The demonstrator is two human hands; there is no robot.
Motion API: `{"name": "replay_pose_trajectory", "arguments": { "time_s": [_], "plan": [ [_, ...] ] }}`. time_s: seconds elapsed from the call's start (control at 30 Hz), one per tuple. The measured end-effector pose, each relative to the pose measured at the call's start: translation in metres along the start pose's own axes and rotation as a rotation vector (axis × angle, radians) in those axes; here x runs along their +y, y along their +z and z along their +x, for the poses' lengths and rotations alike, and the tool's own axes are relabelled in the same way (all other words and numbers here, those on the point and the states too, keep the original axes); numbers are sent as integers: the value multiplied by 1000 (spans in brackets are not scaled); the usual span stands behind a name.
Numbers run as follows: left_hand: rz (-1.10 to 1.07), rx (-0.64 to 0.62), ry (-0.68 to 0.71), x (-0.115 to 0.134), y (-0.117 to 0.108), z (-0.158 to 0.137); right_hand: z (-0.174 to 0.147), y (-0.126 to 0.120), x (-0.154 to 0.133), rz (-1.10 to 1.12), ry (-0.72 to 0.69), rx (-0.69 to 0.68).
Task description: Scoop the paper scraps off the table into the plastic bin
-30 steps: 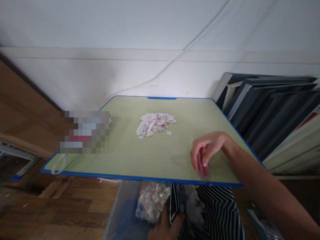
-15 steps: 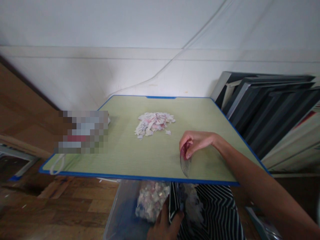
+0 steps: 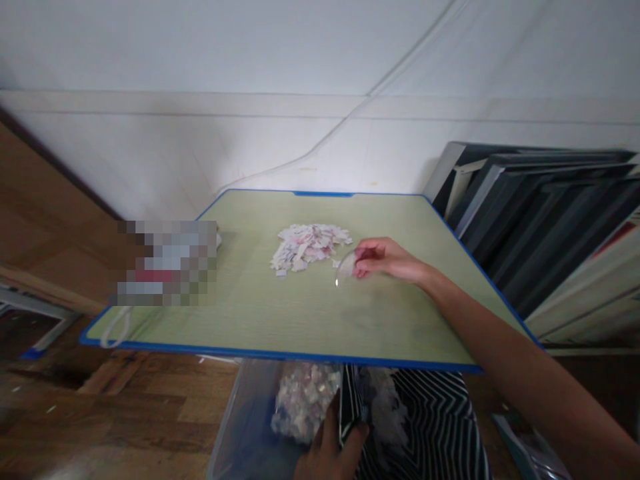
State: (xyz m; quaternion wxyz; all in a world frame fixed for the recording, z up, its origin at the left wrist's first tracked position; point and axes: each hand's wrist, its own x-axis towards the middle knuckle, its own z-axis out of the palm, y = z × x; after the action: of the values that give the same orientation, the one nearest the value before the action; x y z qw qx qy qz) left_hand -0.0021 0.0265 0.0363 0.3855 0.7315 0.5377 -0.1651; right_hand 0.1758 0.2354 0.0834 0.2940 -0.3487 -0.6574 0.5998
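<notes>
The right grip (image 3: 384,259) is clamping a clear packet (image 3: 346,267) just right of the paper pile (image 3: 311,247).
The pile is lying on the green tabletop (image 3: 200,320); lower and nearer the wearer than the pile, the left grip (image 3: 331,448) is pinching striped cloth (image 3: 435,413) beside a plastic tub (image 3: 227,427).

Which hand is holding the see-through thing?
The right hand, over the green tabletop, pinches the clear curved piece; the left hand instead grips striped cloth below the near edge.
</notes>
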Motion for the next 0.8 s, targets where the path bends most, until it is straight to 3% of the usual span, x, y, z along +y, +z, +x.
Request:
{"name": "replay_pose_trajectory", "arguments": {
  "time_s": [0.1,0.27,0.47,0.67,0.8],
  "plan": [
    [5,-5,6,0,0,1,3,-9,2,-53,-95,292],
    [28,-3,-4,-1,4,2,1,-14,4,-140,-163,401],
    [-11,-1,19,-3,5,3,-1,-3,0,-483,-160,329],
    [7,-30,4,0,-1,1,-3,-9,-5,-503,-184,382],
    [0,-37,-8,1,-1,1,-4,-2,-1,-437,-98,168]
  ]
}}
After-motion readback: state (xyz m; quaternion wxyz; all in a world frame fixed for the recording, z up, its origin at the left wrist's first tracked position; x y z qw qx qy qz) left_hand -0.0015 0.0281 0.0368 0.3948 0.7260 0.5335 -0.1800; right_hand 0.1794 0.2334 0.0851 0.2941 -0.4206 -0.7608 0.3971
